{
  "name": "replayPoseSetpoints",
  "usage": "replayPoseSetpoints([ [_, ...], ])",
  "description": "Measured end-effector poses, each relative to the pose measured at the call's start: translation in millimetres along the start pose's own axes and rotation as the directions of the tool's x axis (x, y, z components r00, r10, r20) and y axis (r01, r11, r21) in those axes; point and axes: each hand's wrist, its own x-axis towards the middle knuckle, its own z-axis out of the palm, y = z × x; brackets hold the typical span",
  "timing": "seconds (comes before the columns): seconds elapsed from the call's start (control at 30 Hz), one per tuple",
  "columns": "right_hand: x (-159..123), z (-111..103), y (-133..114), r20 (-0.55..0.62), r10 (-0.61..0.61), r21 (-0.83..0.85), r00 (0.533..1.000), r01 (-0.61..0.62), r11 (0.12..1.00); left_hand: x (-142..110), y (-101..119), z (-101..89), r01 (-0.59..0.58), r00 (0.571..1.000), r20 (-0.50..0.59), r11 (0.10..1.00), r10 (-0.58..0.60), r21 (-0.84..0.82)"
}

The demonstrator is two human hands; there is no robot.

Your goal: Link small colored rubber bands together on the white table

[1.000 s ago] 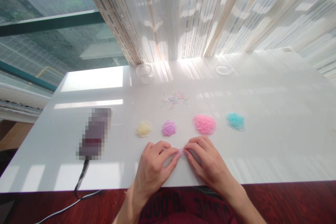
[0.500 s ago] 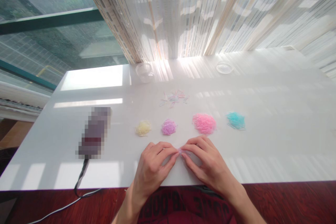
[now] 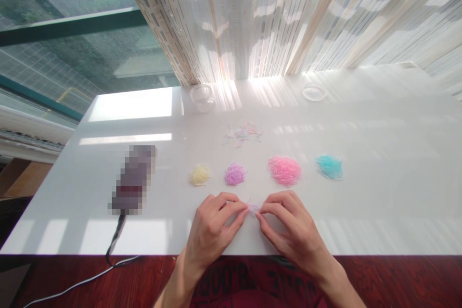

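Pinching thin pale strands (image 3: 253, 208) w/ L hand (image 3: 215, 220), tips only, prob. b/c so fine; at other end, w/ fingertips of R hand (image 3: 290, 220) close together, can't tell if gripped. Held btwn hands, w/ purple pile (image 3: 235, 174) & pink pile (image 3: 285, 170) just beyond, spaced apart prob. vs. mixing.

Shirt print: dark block lettering (image 3: 220, 286) on the dark red shirt (image 3: 252, 298), at the lower picture edge.
Print orientation: appears inverted relative to the camera.
Legible characters: one resembling "8" and round ones resembling "0"; shade and low contrast leave the full wording unreadable.
Secondary print: part of an outlined shape (image 3: 214, 303) below the lettering, cut by the picture edge; content unreadable.
Device face: the dark device (image 3: 133, 173) beside the window is pixelated; any marking is unreadable.
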Motion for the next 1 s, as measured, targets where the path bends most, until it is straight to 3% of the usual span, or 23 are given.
replayPoseSetpoints([
  [0.3, -3.5, 5.3, -1.7, 0.058, 0.016, -0.095, 0.998, -0.011, 0.995, 3.9, 0.8, 0.1, 0.001, 1.0, 0.001, 1.0, -0.001, 0.02],
  [0.73, -3.3, 5.4, 1.9, 0.009, 0.035, -0.008, 0.999, -0.035, 0.999, 1.7, -1.9, 2.0, -0.032, 0.999, 0.017, 0.999, 0.032, 0.001],
  [1.0, -5.2, 8.4, 2.9, 0.066, -0.005, -0.081, 0.998, 0.01, 0.997, 1.9, -1.9, 1.9, -0.041, 0.999, -0.005, 0.999, 0.041, -0.001],
])
